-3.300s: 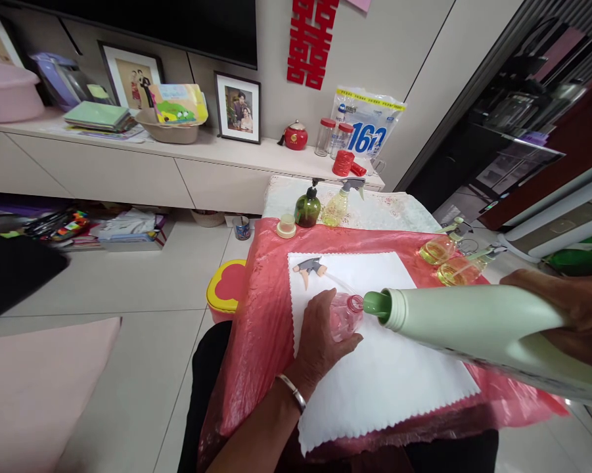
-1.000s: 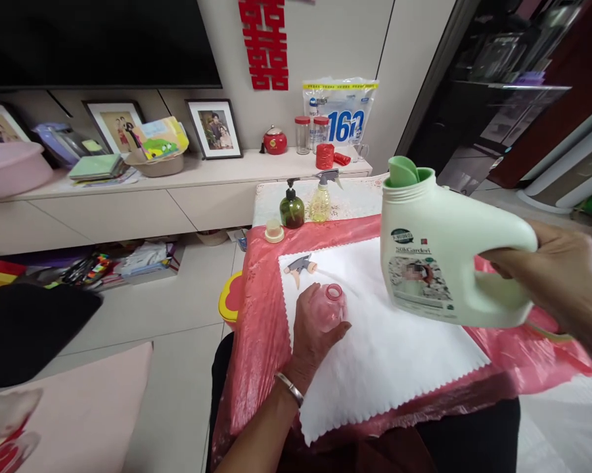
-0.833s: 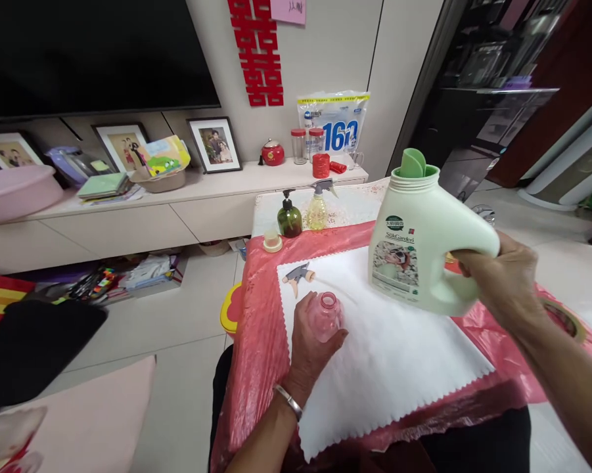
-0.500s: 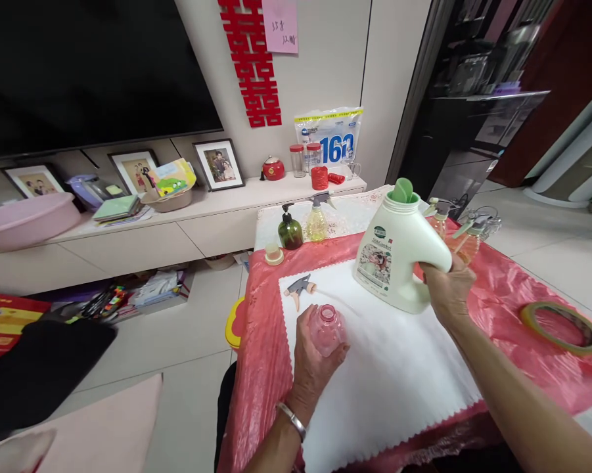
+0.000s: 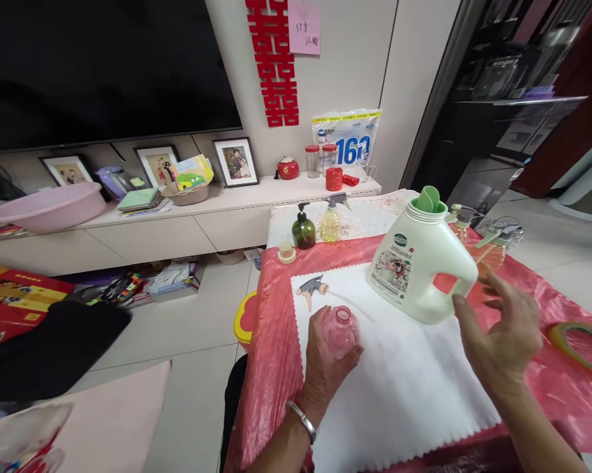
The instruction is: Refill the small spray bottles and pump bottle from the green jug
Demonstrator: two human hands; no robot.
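In the lower middle of the frame my left hand [image 5: 325, 358] is closed around a small pink bottle [image 5: 340, 330], which stands upright and uncapped on the white cloth [image 5: 404, 387]. Just above it on the cloth lies a spray nozzle [image 5: 311, 288], apart from the bottle. Higher up, at the far edge of the tabletop [image 5: 271, 355] with its red cover, stand a small cream cap [image 5: 286, 252], a dark green pump bottle [image 5: 303, 230] and a yellow spray bottle [image 5: 331, 220] side by side. Right of centre, a pale green detergent jug [image 5: 421, 266] stands on the cloth, its spout open. My right hand [image 5: 502, 332] is open with fingers spread, empty, just beside the jug's handle and not touching it. At the right edge of the frame a roll of tape [image 5: 581, 338] lies on the red cover.
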